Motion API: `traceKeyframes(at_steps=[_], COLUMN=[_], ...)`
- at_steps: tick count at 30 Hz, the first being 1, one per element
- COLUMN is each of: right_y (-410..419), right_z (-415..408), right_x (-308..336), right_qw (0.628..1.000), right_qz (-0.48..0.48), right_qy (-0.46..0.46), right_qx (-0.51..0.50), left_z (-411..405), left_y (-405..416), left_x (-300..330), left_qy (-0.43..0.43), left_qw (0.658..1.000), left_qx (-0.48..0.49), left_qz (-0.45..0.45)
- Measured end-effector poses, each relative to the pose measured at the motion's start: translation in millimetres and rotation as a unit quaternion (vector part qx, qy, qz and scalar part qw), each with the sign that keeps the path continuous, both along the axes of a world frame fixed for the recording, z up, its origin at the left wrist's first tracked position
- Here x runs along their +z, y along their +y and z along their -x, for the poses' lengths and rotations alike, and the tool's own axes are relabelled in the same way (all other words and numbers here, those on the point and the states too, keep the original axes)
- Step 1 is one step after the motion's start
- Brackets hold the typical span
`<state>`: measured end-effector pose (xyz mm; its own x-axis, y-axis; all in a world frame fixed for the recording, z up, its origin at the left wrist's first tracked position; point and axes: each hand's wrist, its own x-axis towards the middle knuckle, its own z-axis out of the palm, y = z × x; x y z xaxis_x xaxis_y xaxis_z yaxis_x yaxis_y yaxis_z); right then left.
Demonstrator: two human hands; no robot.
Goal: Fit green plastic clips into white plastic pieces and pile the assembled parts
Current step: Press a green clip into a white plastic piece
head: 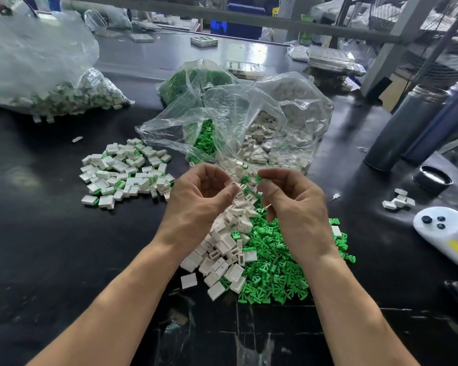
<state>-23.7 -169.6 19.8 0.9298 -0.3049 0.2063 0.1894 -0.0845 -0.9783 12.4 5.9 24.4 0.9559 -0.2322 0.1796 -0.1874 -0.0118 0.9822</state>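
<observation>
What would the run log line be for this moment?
left hand: curled, contents unclear | right hand: pinches green clip | assembled pile: left of hands | loose white pieces, green clips: under hands

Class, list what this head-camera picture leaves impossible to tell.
- Head view: what the left hand holds; its curled fingers hide it.
- Head view: the green bit at the right hand fingertips is too small to identify.
- Head view: the white tool is cut off by the right edge.

black table (pixel 37 247) | assembled parts (pixel 126 173) | white pieces (pixel 222 249) | green clips (pixel 273 270) | plastic bags (pixel 249 112)
</observation>
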Motion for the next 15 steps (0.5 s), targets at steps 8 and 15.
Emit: traceKeyframes(at_steps=[8, 15], right_y=[7.2, 10.3], right_z=[0.2, 1.7], right_x=[0.8, 0.6], right_qw=[0.999, 0.997], right_qz=[0.029, 0.069], right_qy=[-0.030, -0.022], right_qx=[0.032, 0.041], left_z=[3.4, 2.3], left_y=[-2.7, -1.4], left_x=[0.0, -3.3], left_qy=[-0.028, -0.046], left_qw=[0.999, 0.997], left_qx=[-0.007, -0.014], left_qz=[-0.036, -0.058])
